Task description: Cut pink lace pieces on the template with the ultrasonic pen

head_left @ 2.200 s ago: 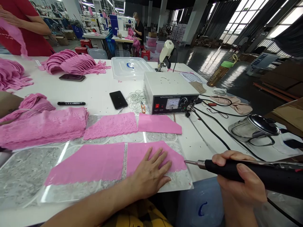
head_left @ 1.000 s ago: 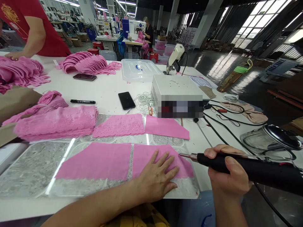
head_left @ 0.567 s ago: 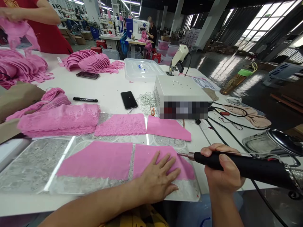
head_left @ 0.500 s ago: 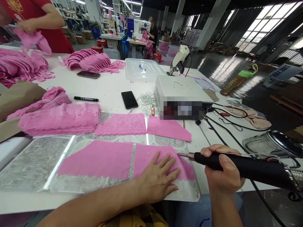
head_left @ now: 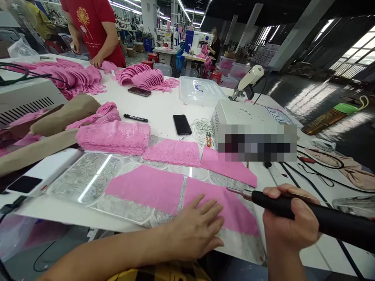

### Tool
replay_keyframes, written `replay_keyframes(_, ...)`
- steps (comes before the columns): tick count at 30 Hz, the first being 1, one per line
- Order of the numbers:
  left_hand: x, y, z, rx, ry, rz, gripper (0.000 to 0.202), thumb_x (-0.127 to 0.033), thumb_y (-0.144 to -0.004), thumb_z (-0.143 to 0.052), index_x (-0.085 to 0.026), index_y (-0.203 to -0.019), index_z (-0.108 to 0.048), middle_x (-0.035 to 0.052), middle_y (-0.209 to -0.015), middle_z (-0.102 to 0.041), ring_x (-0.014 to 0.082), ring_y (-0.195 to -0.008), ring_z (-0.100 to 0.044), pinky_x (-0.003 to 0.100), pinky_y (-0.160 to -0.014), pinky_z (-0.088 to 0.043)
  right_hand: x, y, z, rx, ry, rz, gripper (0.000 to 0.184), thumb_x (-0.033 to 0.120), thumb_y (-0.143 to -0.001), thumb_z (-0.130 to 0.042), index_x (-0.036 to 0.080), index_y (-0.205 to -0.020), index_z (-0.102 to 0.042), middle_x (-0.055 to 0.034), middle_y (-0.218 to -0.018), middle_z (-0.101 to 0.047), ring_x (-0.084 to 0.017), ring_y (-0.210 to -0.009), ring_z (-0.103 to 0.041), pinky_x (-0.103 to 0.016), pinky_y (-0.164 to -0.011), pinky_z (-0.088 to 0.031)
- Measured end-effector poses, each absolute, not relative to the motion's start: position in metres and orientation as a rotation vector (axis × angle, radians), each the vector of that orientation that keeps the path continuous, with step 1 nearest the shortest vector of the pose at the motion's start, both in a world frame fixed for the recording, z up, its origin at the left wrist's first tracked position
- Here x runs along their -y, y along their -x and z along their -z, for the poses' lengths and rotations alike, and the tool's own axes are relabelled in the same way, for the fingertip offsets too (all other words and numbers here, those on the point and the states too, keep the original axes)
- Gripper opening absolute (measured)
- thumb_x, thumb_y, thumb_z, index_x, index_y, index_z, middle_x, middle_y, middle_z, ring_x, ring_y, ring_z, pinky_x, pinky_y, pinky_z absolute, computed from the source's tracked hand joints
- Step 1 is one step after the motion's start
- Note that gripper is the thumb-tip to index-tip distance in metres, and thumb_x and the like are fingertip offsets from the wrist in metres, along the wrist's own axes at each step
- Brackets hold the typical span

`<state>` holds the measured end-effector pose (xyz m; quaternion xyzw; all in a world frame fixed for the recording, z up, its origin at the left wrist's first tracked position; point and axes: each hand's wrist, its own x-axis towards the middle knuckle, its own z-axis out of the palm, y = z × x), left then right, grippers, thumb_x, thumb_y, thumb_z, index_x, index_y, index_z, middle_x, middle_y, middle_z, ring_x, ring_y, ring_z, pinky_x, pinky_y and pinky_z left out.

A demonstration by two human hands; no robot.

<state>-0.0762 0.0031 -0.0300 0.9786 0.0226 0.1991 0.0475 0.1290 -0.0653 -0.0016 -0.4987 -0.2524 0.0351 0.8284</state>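
My left hand (head_left: 199,226) lies with fingers stretched out on the right-hand pink fabric piece (head_left: 244,214), pressing it on a clear-topped, grey-mottled board (head_left: 125,208). My right hand (head_left: 290,222) is wrapped round a black handheld tool (head_left: 342,226) with a thin metal tip. That tip touches or hovers just over the upper edge of the same piece; I cannot tell which. Left of it, across a narrow gap, lies another flat pink piece (head_left: 146,187). Behind them are a scalloped lace piece (head_left: 174,152) and a plain pink piece (head_left: 230,166).
A stack of pink lace (head_left: 113,136) lies at the left. A grey box (head_left: 249,113) with cables stands behind the tool. Around it are a phone (head_left: 182,124), a marker (head_left: 135,118), orange snips (head_left: 208,139) and a plastic lid (head_left: 202,89). A person in red (head_left: 96,31) stands across the table.
The view has swung left, so the table things appear further right. Both hands keep nearly the same hold. The co-worker's hand has come down to the table with pink fabric.
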Motion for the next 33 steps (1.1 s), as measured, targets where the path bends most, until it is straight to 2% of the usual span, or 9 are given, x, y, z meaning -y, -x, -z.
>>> replay_keyframes(4,-0.019,0.109,0.043,-0.275,-2.927,-0.791,0.037,-0.039,-0.101,-0.047,-0.013,-0.120,-0.063,0.0111,-0.134,-0.061,0.0277,-0.130,-0.052,0.047,-0.114,-0.035,0.047,-0.114,0.000,0.573,1.077,-0.082,0.012,0.025,-0.062,-0.056,0.018,-0.071,-0.058,0.0004,-0.070,-0.056,-0.013,-0.052,-0.055,-0.034,-0.056,-0.049)
replay_keyframes(9,-0.030,0.140,0.046,-0.374,-2.916,-0.746,0.033,-0.032,-0.101,-0.047,-0.014,-0.125,-0.060,0.0091,-0.135,-0.061,0.0275,-0.132,-0.051,0.048,-0.116,-0.035,0.042,-0.110,0.002,0.619,1.082,-0.065,0.011,0.024,-0.062,-0.056,0.018,-0.071,-0.059,0.0005,-0.069,-0.057,-0.014,-0.052,-0.055,-0.034,-0.055,-0.049)
replay_keyframes(18,-0.031,0.147,0.051,-0.398,-2.862,-0.696,0.034,-0.031,-0.100,-0.048,-0.013,-0.127,-0.059,0.0091,-0.137,-0.059,0.0293,-0.135,-0.048,0.051,-0.119,-0.030,0.041,-0.106,-0.002,0.569,1.113,-0.085,0.011,0.023,-0.058,-0.056,0.017,-0.068,-0.056,0.0008,-0.067,-0.055,-0.012,-0.051,-0.053,-0.033,-0.056,-0.048)
replay_keyframes(27,-0.031,0.148,0.053,-0.402,-2.846,-0.672,0.034,-0.033,-0.100,-0.048,-0.014,-0.126,-0.060,0.0097,-0.134,-0.062,0.0292,-0.134,-0.049,0.052,-0.118,-0.030,0.042,-0.110,0.003,0.681,1.140,-0.040,0.006,0.021,-0.063,-0.056,0.018,-0.068,-0.054,0.0012,-0.066,-0.055,-0.014,-0.052,-0.054,-0.035,-0.056,-0.049)
replay_keyframes(33,-0.032,0.150,0.052,-0.377,-2.831,-0.682,0.036,-0.034,-0.101,-0.047,-0.013,-0.128,-0.059,0.0100,-0.134,-0.062,0.0296,-0.134,-0.049,0.052,-0.118,-0.030,0.036,-0.101,-0.002,0.629,1.108,-0.077,0.011,0.023,-0.061,-0.057,0.018,-0.070,-0.056,0.0009,-0.067,-0.055,-0.014,-0.052,-0.054,-0.034,-0.056,-0.048)
